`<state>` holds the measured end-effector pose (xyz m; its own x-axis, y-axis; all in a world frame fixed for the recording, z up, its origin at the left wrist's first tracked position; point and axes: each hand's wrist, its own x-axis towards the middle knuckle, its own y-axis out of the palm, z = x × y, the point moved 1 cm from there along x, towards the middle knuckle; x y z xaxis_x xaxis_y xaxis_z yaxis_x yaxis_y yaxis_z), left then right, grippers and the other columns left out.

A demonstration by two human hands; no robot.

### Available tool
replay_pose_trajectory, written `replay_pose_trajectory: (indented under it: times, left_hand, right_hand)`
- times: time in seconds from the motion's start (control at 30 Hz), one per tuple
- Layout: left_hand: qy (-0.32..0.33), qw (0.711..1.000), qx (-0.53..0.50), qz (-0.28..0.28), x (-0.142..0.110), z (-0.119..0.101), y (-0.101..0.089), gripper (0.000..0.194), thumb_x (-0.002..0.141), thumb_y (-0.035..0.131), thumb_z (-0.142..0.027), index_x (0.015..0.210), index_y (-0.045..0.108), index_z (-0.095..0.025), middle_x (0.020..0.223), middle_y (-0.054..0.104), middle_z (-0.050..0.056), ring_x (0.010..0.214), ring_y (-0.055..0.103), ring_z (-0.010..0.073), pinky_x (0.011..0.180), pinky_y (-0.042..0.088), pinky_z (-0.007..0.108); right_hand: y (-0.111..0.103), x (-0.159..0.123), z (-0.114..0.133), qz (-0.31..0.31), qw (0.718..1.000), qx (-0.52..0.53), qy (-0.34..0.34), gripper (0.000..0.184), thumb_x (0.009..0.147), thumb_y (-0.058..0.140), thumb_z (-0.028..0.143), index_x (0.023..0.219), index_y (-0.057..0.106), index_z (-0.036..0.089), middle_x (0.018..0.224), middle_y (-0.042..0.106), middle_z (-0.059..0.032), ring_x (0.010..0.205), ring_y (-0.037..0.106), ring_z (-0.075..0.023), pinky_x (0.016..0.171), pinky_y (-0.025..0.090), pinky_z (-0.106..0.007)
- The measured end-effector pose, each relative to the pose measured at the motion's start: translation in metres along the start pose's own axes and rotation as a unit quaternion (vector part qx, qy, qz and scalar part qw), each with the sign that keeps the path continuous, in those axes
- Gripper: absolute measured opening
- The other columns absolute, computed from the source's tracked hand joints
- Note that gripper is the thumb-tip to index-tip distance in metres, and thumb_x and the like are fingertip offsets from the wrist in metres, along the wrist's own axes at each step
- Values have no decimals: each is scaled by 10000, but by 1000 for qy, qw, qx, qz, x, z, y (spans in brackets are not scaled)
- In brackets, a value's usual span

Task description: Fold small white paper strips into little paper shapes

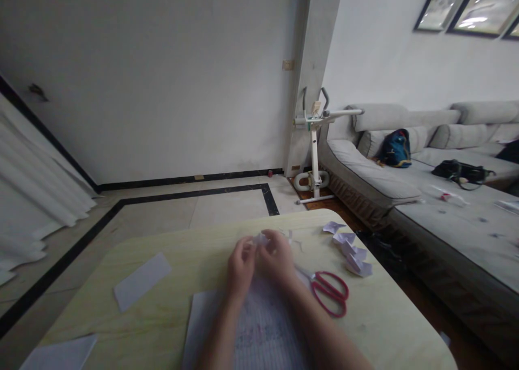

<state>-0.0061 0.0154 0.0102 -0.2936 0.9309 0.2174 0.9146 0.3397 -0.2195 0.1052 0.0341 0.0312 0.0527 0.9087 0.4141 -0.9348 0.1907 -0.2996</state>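
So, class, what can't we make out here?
Head view:
Small white paper piece: shape hidden by fingers, blurred.
Red-handled metal scissors: blade tips hidden by right wrist.
White lined paper sheet: writing blurred, end cut by bottom edge.
Rightmost black-framed picture: cut by right edge.

The head camera looks forward and down, close over the table [180, 273].

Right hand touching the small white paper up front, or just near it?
Touching. Head view: the right hand has its fingers against the small white paper, no gap visible, though the area is slightly blurred.
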Motion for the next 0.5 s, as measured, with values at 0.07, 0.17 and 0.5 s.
replay_pose_trajectory:
  times: [0.07,0.17,0.5]
  left_hand:
    - [-5,1000,-18,-5,1,-1,-1,332,787,523,-428,978,583,-163,836,663,72,735,637,190,635,504,282]
    - [-7,999,-31,-20,3,0,-2,306,780,533,-428,915,582,-158,838,659,77,774,636,197,663,507,293]
    - [-24,998,-52,-39,3,-4,-6,311,747,567,-431,871,589,-147,782,653,59,730,630,186,621,499,270]
  right_hand:
    - [0,0,0,10,1000,11,12,266,690,530,173,950,584,171,782,619,-31,592,530,-122,536,441,-229]
    - [0,0,0,20,999,18,27,233,710,523,170,929,599,164,780,633,-38,623,551,-132,563,455,-237]
    - [1,2,-1,60,996,53,42,233,711,591,224,928,647,162,787,660,-42,649,578,-147,582,472,-252]
